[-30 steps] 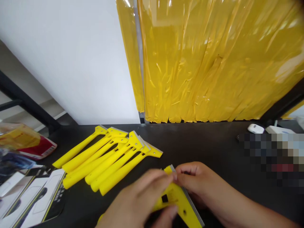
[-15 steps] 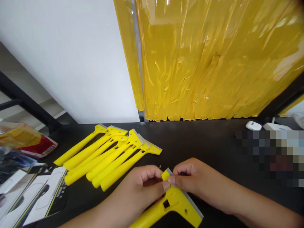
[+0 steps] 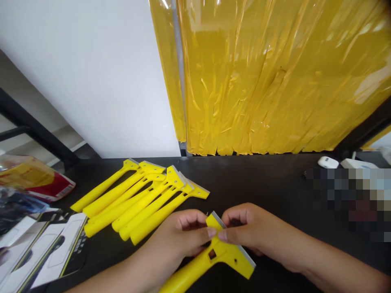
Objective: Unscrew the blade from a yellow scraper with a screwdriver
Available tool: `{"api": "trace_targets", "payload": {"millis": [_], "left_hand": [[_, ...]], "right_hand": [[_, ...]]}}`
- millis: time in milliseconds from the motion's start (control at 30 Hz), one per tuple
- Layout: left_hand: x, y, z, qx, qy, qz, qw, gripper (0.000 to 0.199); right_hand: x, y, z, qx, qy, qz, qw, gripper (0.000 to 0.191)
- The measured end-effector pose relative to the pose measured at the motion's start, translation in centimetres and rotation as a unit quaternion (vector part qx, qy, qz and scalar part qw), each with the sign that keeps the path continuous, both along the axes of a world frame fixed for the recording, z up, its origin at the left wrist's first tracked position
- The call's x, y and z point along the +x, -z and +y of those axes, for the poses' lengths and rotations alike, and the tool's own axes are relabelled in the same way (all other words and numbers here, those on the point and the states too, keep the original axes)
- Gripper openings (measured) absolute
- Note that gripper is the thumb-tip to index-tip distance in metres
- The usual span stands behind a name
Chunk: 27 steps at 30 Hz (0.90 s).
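Note:
A yellow scraper (image 3: 227, 256) with a thin grey blade along its wide head is held between both hands near the bottom of the view. My left hand (image 3: 189, 232) is closed on the upper part of the head, thumb on its face and fingers behind. From the other side, my right hand (image 3: 242, 228) pinches the head at the blade edge, its thumb tip close to the left thumb. The scraper's handle runs down-left, partly out of view. Several similar yellow scrapers (image 3: 146, 207) lie overlapping on the black table, beyond my left forearm.
White and black printed cards (image 3: 58, 248) lie at the left, with a red and yellow package (image 3: 39, 179) behind them. A white wall panel and yellow plastic sheeting (image 3: 259, 101) border the black table (image 3: 259, 175). Small white devices (image 3: 328, 162) sit at the right, beside a blurred-out area.
The held scraper has shifted slightly up and left, and more of its upper corner shows. My thumbs have come closer together on the head. The scrapers on the table lie as before.

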<state>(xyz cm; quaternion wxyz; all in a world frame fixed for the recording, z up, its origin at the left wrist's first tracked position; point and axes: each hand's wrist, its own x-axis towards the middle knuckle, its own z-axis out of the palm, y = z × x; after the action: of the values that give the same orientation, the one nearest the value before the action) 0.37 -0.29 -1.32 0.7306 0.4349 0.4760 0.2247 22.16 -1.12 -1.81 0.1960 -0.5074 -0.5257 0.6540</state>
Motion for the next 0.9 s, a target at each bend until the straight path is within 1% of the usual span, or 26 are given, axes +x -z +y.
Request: {"api": "trace_targets", "payload": {"millis": [100, 200, 300, 467, 567, 733, 900], "left_hand": [[0.2, 0.2, -0.2, -0.031, -0.026, -0.049, 0.998, 0.025], [0.5, 0.3, -0.7, -0.067, -0.059, -0.093, 0.992, 0.022], [0.6, 0.2, -1.1, -0.102, -0.065, -0.141, 0.983, 0.023], [0.7, 0.2, -1.2, -0.159, -0.07, -0.195, 0.965, 0.017], [0.9, 0.4, -1.2, -0.175, -0.083, -0.196, 0.961, 0.018], [1.3, 0.5, -1.5, -0.152, -0.124, -0.168, 0.966, 0.02], [1.3, 0.3, -1.7, -0.151, -0.141, -0.148, 0.967, 0.021]], "right_hand": [[0.3, 0.0, 0.3, 0.021, -0.015, 0.018, 1.0, 0.029], [0.6, -0.1, 0.6, 0.018, -0.022, 0.034, 0.999, 0.034], [1.0, -0.3, 0.7, 0.019, -0.027, 0.047, 0.998, 0.039], [1.5, -0.3, 0.8, 0.042, -0.047, 0.034, 0.997, 0.038], [1.8, -0.1, 0.9, 0.048, -0.052, 0.024, 0.997, 0.034], [2.0, -0.2, 0.8, 0.055, -0.064, 0.017, 0.996, 0.035], [1.9, -0.5, 0.7, 0.058, -0.066, -0.001, 0.996, 0.036]]}}
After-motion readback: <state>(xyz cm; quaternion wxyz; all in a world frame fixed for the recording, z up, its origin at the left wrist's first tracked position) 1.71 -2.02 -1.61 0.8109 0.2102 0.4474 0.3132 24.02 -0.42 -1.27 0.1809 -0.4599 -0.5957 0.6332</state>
